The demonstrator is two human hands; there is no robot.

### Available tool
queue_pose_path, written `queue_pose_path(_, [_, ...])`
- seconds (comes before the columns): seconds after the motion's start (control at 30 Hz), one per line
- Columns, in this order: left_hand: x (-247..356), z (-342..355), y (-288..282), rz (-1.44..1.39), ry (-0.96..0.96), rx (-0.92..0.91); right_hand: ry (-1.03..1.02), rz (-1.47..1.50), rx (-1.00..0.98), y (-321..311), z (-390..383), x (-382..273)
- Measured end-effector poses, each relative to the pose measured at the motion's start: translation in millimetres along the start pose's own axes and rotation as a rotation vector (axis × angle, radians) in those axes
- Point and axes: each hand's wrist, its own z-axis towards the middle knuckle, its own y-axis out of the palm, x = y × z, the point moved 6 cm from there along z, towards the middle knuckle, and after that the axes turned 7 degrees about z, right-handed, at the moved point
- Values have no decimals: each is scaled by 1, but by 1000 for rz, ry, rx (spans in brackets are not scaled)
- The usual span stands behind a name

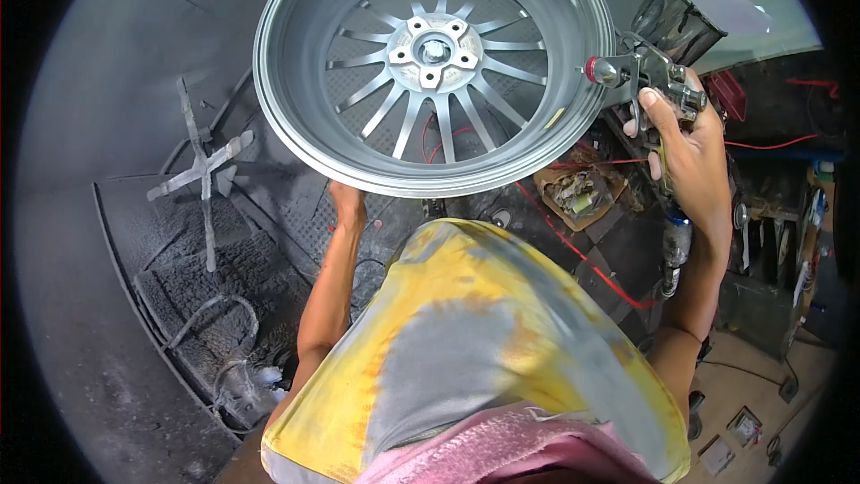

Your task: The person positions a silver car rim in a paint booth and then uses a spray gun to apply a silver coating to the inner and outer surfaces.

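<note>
A silver multi-spoke car wheel rim [419,116] is before me, its open barrel side facing me. My right hand [692,148] is closed around a spray gun [652,72] at the rim's right side. The gun's red-ringed nozzle [592,70] points left at the rim's edge. On top of the gun sits a dark, paint-stained cup [674,22]. Below my grip hangs an air fitting with a blue band [677,237]. My left hand [346,202] reaches up under the rim's lower left edge; its fingers are hidden behind the rim.
To the left stands a grey, overspray-coated cross-shaped stand [206,166]. A red hose [582,255] runs across the dark floor. Right of centre is an open cardboard box [580,197] of scraps. Shelving with assorted items [775,233] stands at the right. A loose cable loop [215,318] lies lower left.
</note>
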Motion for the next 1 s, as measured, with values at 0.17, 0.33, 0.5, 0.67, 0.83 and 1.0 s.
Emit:
queue_pose_path(0.17, [-22,-19,7,33,-85,-50,-127,-50,35,10,10,-4])
queue_pose_path(0.33, [-47,-46,26,-37,-294,-88,-188,-207,132,16,35,-3])
queue_pose_path(0.5, [-48,-75,47,-222,-268,-245,-282,-249,154,18,55,1])
queue_pose_path(0.67, [-50,-80,48,-228,-261,-293,-199,-134,71,23,60,2])
queue_pose_path(0.83, [-48,-78,48,-202,-286,-289,-214,-107,57,33,63,3])
queue_pose_path(1.0, [-43,-80,47,-196,-292,-267,-284,-201,142,30,67,-6])
